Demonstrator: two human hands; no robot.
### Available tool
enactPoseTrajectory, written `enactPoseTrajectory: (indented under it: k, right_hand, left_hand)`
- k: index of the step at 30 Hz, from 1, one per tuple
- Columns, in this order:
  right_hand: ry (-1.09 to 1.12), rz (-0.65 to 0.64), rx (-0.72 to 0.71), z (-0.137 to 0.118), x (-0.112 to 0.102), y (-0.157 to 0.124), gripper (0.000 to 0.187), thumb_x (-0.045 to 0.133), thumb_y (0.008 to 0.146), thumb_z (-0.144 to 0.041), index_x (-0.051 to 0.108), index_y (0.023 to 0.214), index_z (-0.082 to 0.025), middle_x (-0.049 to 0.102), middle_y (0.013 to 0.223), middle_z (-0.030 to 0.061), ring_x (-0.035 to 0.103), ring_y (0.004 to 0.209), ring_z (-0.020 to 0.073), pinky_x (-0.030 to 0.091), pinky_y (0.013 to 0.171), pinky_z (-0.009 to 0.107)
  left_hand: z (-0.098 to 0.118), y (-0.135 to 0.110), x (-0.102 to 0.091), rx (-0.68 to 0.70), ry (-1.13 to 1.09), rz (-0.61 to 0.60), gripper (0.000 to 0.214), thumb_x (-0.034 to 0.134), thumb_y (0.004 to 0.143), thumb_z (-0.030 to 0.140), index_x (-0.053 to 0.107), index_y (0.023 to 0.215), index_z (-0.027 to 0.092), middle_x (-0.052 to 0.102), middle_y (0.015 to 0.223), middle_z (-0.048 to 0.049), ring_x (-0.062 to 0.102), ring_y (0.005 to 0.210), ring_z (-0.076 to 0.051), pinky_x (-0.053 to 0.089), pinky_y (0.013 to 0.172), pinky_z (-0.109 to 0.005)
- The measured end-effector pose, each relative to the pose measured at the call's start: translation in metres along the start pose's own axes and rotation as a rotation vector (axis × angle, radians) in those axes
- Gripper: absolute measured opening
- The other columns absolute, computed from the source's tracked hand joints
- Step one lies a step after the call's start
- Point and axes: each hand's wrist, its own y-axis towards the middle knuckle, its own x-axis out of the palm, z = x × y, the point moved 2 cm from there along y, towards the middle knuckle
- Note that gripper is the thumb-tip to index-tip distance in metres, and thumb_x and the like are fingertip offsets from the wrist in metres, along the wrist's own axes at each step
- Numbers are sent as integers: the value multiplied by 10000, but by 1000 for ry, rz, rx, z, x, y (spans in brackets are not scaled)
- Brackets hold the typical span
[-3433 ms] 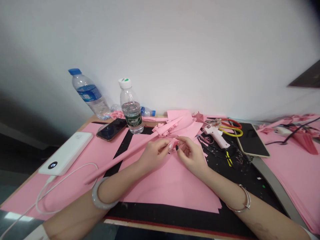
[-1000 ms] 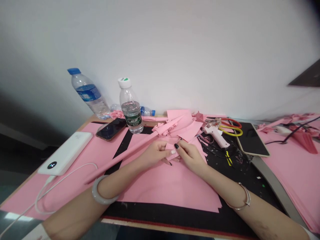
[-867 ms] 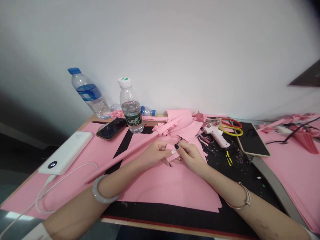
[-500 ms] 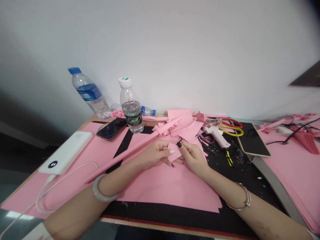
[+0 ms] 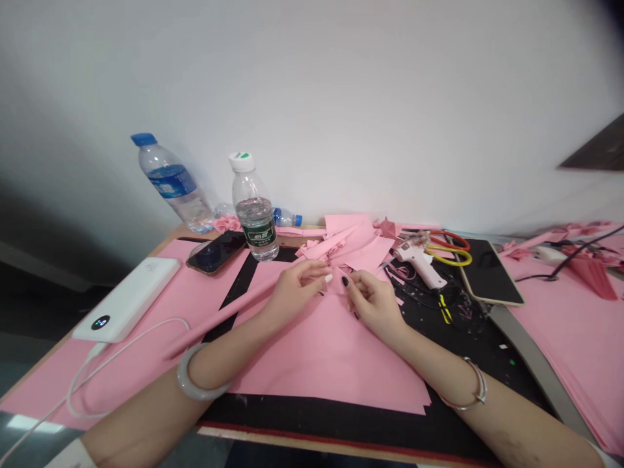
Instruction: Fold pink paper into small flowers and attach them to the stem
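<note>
A small piece of pink paper [image 5: 338, 281] is between my two hands, over the large pink sheets [image 5: 331, 357]. My left hand [image 5: 298, 286] pinches its left side, the white-nailed thumb on top and the fingertips behind. On its right side my right hand [image 5: 373, 300] has its fingers closed in a pinch, with a dark-nailed tip against the paper. Part of the piece is hidden by my fingers, and it blends into the pink behind. Just beyond my hands lies a heap of folded pink paper strips and pieces [image 5: 358, 244]. A long rolled pink paper tube [image 5: 219, 318] passes behind my left forearm.
A water bottle with a white cap [image 5: 256, 214], a blue-capped bottle [image 5: 173, 182], a phone [image 5: 217, 252] and a white power bank [image 5: 129, 299] with cable stand left. Right are a glue gun [image 5: 422, 263], yellow-handled scissors [image 5: 453, 259], a dark tablet [image 5: 490, 273] and stacked pink sheets [image 5: 580, 344].
The small paper piece has been turned and shows less of its flat face. My left hand has moved slightly up and left, and the fingers of both hands have shifted on the paper.
</note>
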Motion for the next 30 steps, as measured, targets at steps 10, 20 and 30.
enactPoseTrajectory:
  k: [10, 20, 30]
  right_hand:
    - [-63, -18, -89, -1, 4, -6, 61, 481, 923, -243, 526, 955, -215, 654, 573, -12, 632, 469, 153, 514, 507, 248]
    - [-154, -29, -149, -4, 3, -7, 46, 484, 922, -205, 516, 894, -220, 669, 583, -9, 629, 477, 143, 473, 489, 230]
    - [-126, -69, -133, -4, 5, -9, 34, 489, 916, -208, 488, 900, -238, 681, 608, -5, 649, 509, 153, 484, 505, 242]
  left_hand:
    - [13, -8, 3, 77, 206, 71, 258, 694, 802, 210, 756, 1040, 134, 772, 1120, -101, 724, 1042, -245, 574, 948, -361]
    - [9, -10, 7, 201, 258, -5, 266, 569, 791, 68, 760, 947, 170, 793, 1002, -34, 742, 941, -191, 588, 888, -291]
    - [11, -9, 4, 193, 300, 37, 379, 524, 752, 37, 768, 998, 187, 789, 1043, -40, 725, 986, -225, 577, 887, -315]
